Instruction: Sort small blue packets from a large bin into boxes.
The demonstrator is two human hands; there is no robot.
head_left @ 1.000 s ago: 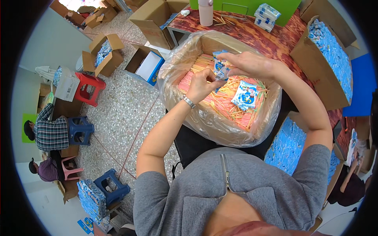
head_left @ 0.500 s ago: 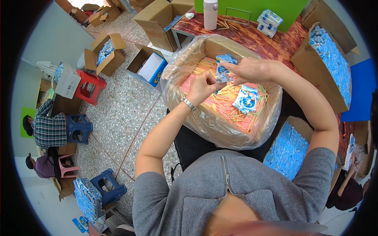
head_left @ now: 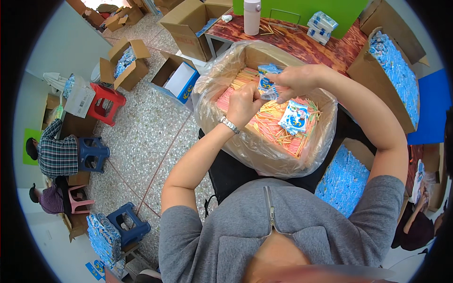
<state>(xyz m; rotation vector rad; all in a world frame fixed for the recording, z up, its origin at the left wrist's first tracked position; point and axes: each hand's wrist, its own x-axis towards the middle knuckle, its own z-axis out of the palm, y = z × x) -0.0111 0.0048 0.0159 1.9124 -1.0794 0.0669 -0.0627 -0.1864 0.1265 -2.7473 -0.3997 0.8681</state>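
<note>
Over a large lined carton (head_left: 250, 56) of thin pastel sticks (head_left: 273, 125), both my hands meet at a small clear packet with blue print (head_left: 267, 85). My left hand (head_left: 243, 104), a metal-banded watch (head_left: 229, 125) on its wrist, is closed in a pinch on the packet's near edge. On the other side, my right hand (head_left: 298, 80) has thumb and fingers closed about the packet's right edge; its fingertips are partly hidden. Another blue-and-white packet (head_left: 294, 118) lies on the sticks, just below my right hand.
A carton of blue packets (head_left: 343, 177) stands by my right side, and a bigger one (head_left: 394, 78) beyond it. On the reddish table (head_left: 292, 40) are a pale bottle (head_left: 252, 18) and stacked packs (head_left: 322, 27). Stools, including a red one (head_left: 107, 104), and seated people (head_left: 57, 151) are at left.
My left hand has turned over slightly and come a little to the right along the packet's edge. My right hand has shifted slightly, still at the same packet.
</note>
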